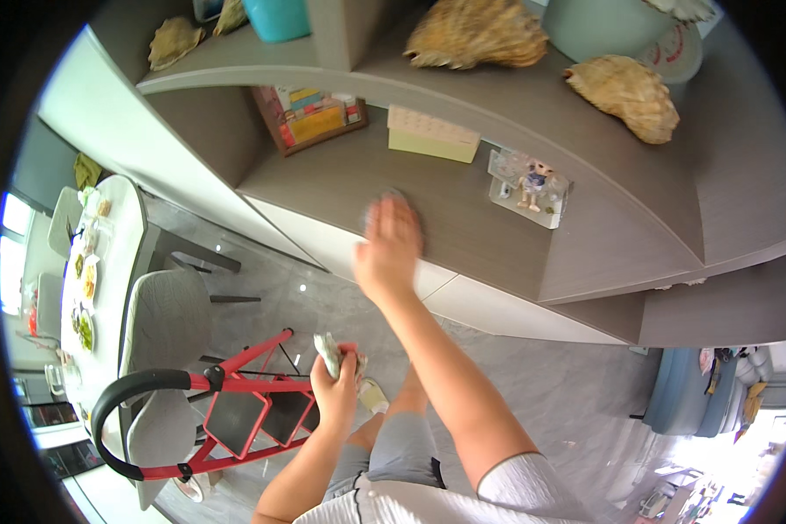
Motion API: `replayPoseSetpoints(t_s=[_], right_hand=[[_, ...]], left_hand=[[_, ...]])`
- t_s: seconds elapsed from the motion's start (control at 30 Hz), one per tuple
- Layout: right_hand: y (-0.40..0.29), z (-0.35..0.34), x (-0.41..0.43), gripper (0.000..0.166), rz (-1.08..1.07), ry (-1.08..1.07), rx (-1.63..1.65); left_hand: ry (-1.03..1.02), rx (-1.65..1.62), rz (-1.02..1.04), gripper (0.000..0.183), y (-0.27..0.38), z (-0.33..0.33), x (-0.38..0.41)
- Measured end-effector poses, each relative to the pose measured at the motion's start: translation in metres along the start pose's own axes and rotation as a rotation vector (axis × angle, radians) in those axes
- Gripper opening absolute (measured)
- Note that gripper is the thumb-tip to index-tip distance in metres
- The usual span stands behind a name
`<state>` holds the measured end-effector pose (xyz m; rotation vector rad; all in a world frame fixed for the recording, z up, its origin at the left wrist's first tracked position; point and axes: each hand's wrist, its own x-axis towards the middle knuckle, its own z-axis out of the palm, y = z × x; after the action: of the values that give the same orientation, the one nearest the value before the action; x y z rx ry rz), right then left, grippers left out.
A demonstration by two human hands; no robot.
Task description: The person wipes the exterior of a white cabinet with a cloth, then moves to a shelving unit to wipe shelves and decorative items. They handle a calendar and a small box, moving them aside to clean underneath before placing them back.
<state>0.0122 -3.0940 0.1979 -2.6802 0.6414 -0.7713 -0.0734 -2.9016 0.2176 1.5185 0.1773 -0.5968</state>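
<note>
My right hand [390, 245] lies flat over a greyish cloth or pad [403, 196] on the wooden shelf board [321, 173], near its front edge; motion blurs the hand, so the pad shows only as a rim around the fingers. Lower down, away from the shelf, my left hand [338, 380] grips a crumpled light cloth [328, 354]. Behind the right hand stand a framed picture [314, 121], a cream and pale yellow box [432, 135] and a small doll figure [534, 187] in a clear display case [527, 209].
Large shells [478, 33] and a blue container [276, 18] stand on the shelf above. A red folding step ladder [262, 386] with a black curved handle is at the lower left, beside grey chairs [170, 314] and a dining table [121, 216] with dishes. A blue sofa [681, 393] stands far right.
</note>
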Motion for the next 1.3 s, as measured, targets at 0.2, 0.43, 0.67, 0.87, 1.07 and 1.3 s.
replayPoseSetpoints(t_s=[0.2, 0.43, 0.67, 0.87, 1.07, 1.3], right_hand=[[-0.025, 0.040, 0.040, 0.060, -0.265, -0.056, 0.079], [0.101, -0.085, -0.074, 0.060, 0.166, -0.082, -0.428], [0.059, -0.032, -0.014, 0.067, -0.021, -0.044, -0.422], [0.022, -0.044, 0.063, 0.056, 0.017, -0.081, 0.125], [0.097, -0.102, 0.156, 0.057, 0.482, 0.432, 0.319], [0.123, -0.084, 0.153, 0.033, 0.301, 0.338, 0.648]], left_hand=[[-0.074, -0.040, -0.124, 0.005, -0.030, -0.027, -0.017], [0.134, -0.128, -0.190, 0.007, -0.051, -0.111, -0.010], [0.262, -0.123, -0.258, 0.006, -0.083, -0.156, -0.013], [0.223, -0.122, -0.281, 0.007, -0.069, -0.157, -0.018], [0.299, -0.134, -0.289, 0.007, -0.074, -0.179, -0.024], [0.236, -0.125, -0.168, 0.007, -0.049, -0.183, -0.037]])
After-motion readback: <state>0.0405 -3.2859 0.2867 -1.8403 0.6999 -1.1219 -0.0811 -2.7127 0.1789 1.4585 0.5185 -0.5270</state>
